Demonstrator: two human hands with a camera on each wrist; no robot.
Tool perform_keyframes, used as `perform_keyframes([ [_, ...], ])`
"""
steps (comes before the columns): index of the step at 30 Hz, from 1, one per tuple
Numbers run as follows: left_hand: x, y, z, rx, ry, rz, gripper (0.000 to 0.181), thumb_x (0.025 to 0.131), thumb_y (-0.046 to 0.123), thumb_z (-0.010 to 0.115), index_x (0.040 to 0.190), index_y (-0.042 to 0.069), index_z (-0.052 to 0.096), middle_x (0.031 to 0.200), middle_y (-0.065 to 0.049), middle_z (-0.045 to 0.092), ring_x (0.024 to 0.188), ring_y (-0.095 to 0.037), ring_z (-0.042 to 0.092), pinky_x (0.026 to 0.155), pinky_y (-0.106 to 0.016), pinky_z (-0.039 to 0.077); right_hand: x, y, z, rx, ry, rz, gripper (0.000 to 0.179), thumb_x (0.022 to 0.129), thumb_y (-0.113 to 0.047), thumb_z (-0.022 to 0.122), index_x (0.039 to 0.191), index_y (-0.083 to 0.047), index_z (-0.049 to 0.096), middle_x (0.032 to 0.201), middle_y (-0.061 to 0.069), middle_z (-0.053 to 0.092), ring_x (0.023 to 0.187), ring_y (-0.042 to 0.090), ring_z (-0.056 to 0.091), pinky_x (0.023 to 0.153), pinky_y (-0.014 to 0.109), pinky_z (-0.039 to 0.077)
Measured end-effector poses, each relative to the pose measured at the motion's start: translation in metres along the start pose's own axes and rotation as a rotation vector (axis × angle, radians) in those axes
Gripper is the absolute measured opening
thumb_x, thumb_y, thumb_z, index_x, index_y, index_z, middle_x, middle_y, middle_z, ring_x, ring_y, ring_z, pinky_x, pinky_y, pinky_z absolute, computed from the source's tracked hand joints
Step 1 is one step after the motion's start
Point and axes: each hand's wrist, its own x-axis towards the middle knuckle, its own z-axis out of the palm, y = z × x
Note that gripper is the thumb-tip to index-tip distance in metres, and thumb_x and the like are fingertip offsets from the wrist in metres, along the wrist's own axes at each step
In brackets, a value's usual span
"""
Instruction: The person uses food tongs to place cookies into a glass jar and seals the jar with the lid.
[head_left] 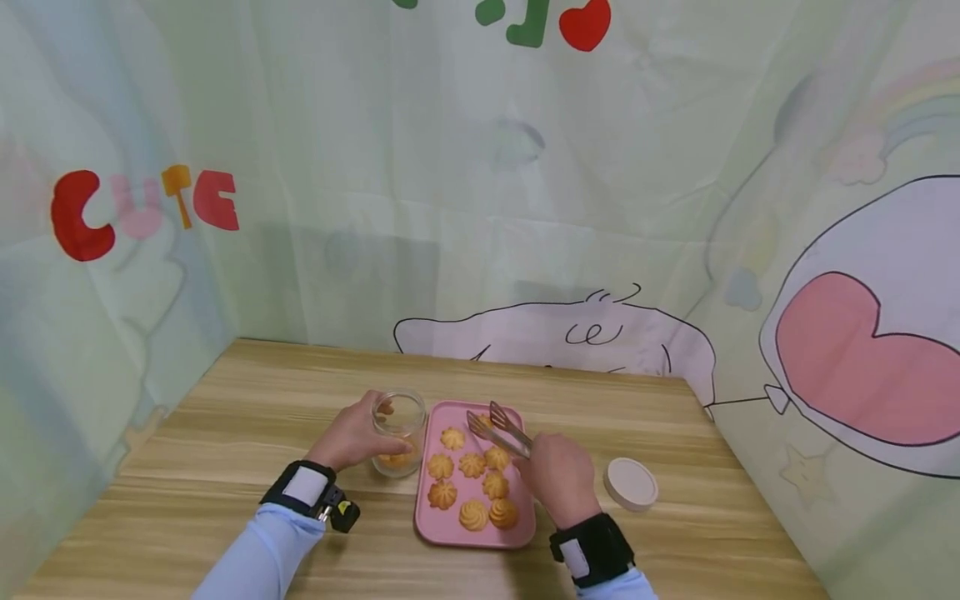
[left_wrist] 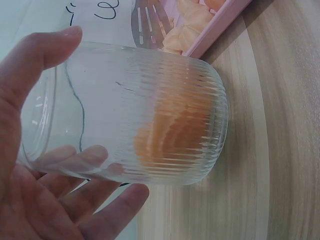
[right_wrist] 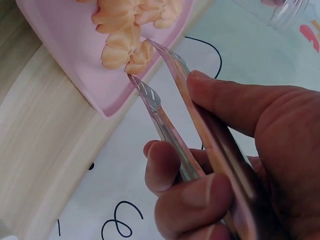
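My left hand (head_left: 358, 433) grips a clear glass jar (left_wrist: 110, 70), fingers and thumb around its sides. The jar's lower half is ribbed, and a golden cookie (left_wrist: 175, 130) lies at its bottom. Right beside the jar is a pink tray (head_left: 432, 530) bearing several swirled cookies (head_left: 472, 465). In my right hand (head_left: 558, 477) I hold metal tongs (right_wrist: 212, 145) with slotted ends, their arms apart. The tong tips stand on either side of a cookie (right_wrist: 139, 57) at the tray's far end; whether they touch it I cannot tell.
A round white lid (head_left: 632, 483) lies on the wooden table (head_left: 225, 450), right of the tray and my right hand. Behind the table hangs a printed cloth backdrop (head_left: 337, 167), which also runs along both sides.
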Motion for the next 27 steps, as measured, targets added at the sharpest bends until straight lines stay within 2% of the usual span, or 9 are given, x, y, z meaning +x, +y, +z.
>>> perform_keyframes([
  [13, -0.0009, 0.002, 0.0001, -0.005, 0.0, -0.004, 0.092, 0.059, 0.046, 0.084, 0.132, 0.007, 0.043, 0.129, -0.012, 0.055, 0.114, -0.031, 0.055, 0.09, -0.047, 0.049, 0.0049, 0.0033, 0.0016, 0.003, -0.029, 0.02, 0.039, 0.078, -0.046, 0.07, 0.07, -0.009, 0.06, 0.058, 0.003, 0.05, 0.049, 0.017, 0.047, 0.04, 0.028, 0.032],
  [24, -0.0002, 0.003, 0.0007, 0.004, -0.006, -0.015, 0.091, 0.059, 0.046, 0.084, 0.131, 0.007, 0.043, 0.13, -0.013, 0.054, 0.114, -0.031, 0.055, 0.091, -0.048, 0.048, 0.0041, 0.0086, -0.0032, 0.018, -0.008, -0.003, 0.04, 0.077, -0.047, 0.071, 0.065, -0.011, 0.059, 0.056, 0.002, 0.05, 0.049, 0.017, 0.046, 0.04, 0.028, 0.032],
  [27, -0.0004, 0.0035, 0.0011, 0.006, -0.007, -0.018, 0.092, 0.059, 0.046, 0.085, 0.131, 0.007, 0.043, 0.13, -0.013, 0.054, 0.115, -0.032, 0.055, 0.091, -0.048, 0.048, 0.0027, 0.0096, -0.0045, 0.032, 0.019, -0.016, 0.04, 0.077, -0.048, 0.071, 0.064, -0.012, 0.058, 0.056, 0.001, 0.049, 0.048, 0.017, 0.046, 0.039, 0.029, 0.032],
])
